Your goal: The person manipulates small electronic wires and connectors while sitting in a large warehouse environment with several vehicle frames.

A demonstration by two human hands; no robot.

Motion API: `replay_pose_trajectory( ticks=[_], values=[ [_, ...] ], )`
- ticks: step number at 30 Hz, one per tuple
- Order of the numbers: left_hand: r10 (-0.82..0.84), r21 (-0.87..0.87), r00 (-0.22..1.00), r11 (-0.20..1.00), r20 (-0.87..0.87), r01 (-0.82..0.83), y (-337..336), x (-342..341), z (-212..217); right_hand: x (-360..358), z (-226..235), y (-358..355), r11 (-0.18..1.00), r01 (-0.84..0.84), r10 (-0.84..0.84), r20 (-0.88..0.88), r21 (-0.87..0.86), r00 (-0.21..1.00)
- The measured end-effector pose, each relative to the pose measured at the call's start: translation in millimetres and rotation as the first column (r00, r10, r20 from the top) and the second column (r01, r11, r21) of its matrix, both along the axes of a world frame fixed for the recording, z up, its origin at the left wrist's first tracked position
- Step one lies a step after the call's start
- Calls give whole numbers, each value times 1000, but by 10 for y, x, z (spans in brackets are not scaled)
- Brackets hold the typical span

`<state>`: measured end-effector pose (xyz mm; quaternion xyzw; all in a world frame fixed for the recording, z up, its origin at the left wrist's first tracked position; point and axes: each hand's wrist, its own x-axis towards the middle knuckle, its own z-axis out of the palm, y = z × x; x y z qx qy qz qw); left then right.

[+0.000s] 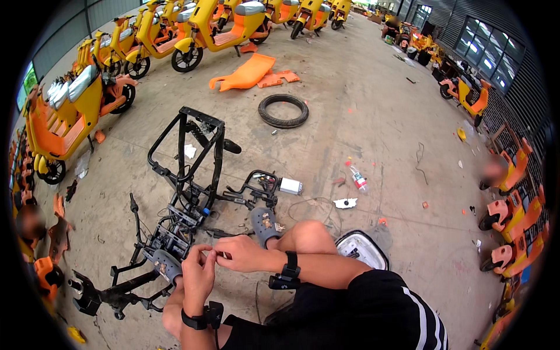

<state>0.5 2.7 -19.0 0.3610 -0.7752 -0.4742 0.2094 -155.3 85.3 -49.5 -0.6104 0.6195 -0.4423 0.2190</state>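
Squatting on the grey concrete floor (373, 116) of a large warehouse hall, beside a stripped black metal scooter frame (186, 175) lying with its wiring and brackets exposed. Bringing the left hand (198, 274) and right hand (242, 252) together in front of the knees, fingertips meeting and pinching something too small to identify; fingers of both hands curling narrowly, not spread. Wearing a black wrist strap with a small device on each forearm. Resting grey perforated clogs (263, 224) against the frame's lower tubes.

Frame condition: tubular rear rack standing upright, black handlebar grip projecting to the right, fork and stem section (102, 294) lying at lower left, small silver rectangular box (290, 186) sitting at the end of a bracket on the frame's right side.

Lying on the floor well apart from the hands: a loose black rubber tyre (283, 111), orange plastic body panels (248, 73), a clear plastic bottle with a red cap (357, 178), scattered orange fragments and a thin wire. Sitting just beside the right knee: a white and black scooter seat part (361, 248).

Lining the hall along the left and far sides: rows of yellow and orange electric scooters (221, 23). Standing along the right wall under dark windows: more orange scooters (507, 216).
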Motion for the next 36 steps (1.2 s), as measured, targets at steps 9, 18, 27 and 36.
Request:
replay_pose_trajectory(
  ticks=[9, 18, 27, 36],
  values=[
    [-70, -244, 998, 968, -6, 66, -4, 47, -39, 31, -46, -12, 998, 8, -9, -18, -69, 1000],
    [-110, -339, 993, 933, 50, 121, 16, 47, 95, -5, 39, 14, 1000, 10, -10, -20, -20, 1000],
    [-26, -356, 997, 934, -76, -3, 95, -20, 85, -37, 104, 5, 995, 14, -11, 31, -97, 999],
    [-40, -516, 968, 851, -248, -97, 187, -71, 160, -63, 265, 29, 1000, 25, -23, 317, -1, 948]
  ],
)
